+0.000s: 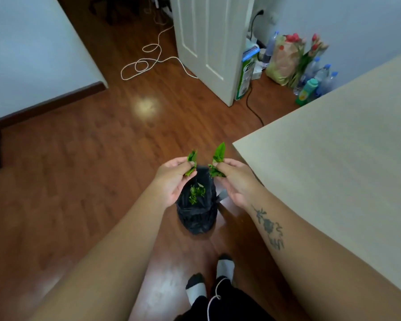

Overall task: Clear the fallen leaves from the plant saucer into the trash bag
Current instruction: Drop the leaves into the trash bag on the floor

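**A:** What holds what?

**B:** A black trash bag (pixel 197 213) stands open on the wood floor (pixel 79 170), near a table (pixel 333 158) corner. Several green leaves (pixel 196 193) lie inside it. No saucer is in view.

**A:** And the hands?

**B:** Both hover above the bag's mouth. The left hand (pixel 174 181) pinches a small bunch of leaves (pixel 191 162) between thumb and fingers. The right hand (pixel 235 179) pinches another bunch (pixel 217 162) the same way.

**A:** Anything hard to see?

**B:** The hands cover part of the bag's rim. How deep the bag goes is unclear.

**A:** Which way do the held leaves point?

**B:** Lengthwise away from the person; the right bunch's longest leaf tip points up and away, towards the door (pixel 206 42).
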Tool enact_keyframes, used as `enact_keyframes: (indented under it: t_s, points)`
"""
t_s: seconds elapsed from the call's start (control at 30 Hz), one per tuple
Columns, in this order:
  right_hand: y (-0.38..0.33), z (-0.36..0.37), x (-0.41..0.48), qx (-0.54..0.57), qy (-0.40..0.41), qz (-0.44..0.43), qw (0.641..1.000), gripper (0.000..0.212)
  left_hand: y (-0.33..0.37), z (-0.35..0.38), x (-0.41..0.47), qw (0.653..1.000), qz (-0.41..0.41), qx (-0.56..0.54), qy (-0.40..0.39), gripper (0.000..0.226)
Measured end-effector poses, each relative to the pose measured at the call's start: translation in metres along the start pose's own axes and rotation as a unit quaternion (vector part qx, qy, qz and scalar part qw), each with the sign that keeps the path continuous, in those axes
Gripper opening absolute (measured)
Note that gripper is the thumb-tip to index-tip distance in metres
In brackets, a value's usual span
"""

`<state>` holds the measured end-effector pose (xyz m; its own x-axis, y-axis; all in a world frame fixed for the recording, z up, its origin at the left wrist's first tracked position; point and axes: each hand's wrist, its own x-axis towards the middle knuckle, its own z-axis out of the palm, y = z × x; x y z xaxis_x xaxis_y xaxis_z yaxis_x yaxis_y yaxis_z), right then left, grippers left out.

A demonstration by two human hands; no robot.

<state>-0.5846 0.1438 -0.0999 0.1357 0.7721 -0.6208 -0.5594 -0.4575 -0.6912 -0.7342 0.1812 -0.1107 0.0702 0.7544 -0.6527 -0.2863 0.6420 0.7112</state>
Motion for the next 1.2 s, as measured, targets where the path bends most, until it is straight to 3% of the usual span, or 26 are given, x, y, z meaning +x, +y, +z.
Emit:
enact_keyframes:
  t_s: [0.13,0.27,0.37,0.47,0.63,0.73,0.9,0.97,1.03,1.13,1.2]
  points:
    - [0.028,0.002,0.043,-0.027,0.008,0.035,0.999,0.002,-0.015,-0.021,0.029,0.999,-0.010,-0.004,0.046,0.023]
    - [0.071,-0.010,0.103,-0.071,0.028,0.070,0.995,0.008,-0.046,-0.040,0.074,0.996,-0.032,0.000,0.080,0.011]
    - [0.102,-0.024,0.144,-0.096,0.043,0.092,0.990,0.006,-0.076,-0.055,0.112,0.994,-0.044,-0.003,0.101,0.014]
    - [0.134,-0.039,0.188,-0.123,0.058,0.111,0.984,0.006,-0.111,-0.070,0.154,0.993,-0.053,0.009,0.109,0.019]
    - [0.183,-0.057,0.253,-0.171,0.083,0.118,0.975,0.005,-0.161,-0.084,0.214,0.992,-0.059,0.013,0.110,0.006]
    - [0.202,-0.070,0.279,-0.183,0.077,0.144,0.969,0.022,-0.184,-0.089,0.241,0.991,-0.071,0.044,0.103,0.004]
    - [0.206,-0.078,0.296,-0.232,0.027,0.213,0.949,0.037,-0.194,-0.094,0.261,0.980,-0.134,0.133,0.055,0.065]
    - [0.204,-0.078,0.296,-0.252,0.021,0.216,0.943,0.039,-0.192,-0.097,0.264,0.982,-0.137,0.121,0.050,0.074]
    - [0.199,-0.077,0.291,-0.257,0.033,0.196,0.946,0.031,-0.186,-0.097,0.257,0.981,-0.120,0.136,0.062,0.065]
    - [0.178,-0.065,0.272,-0.245,0.070,0.142,0.956,0.014,-0.162,-0.093,0.234,0.978,-0.059,0.174,0.095,0.020]
    - [0.157,-0.053,0.255,-0.246,0.080,0.108,0.960,0.008,-0.139,-0.087,0.215,0.976,-0.035,0.191,0.096,0.013]
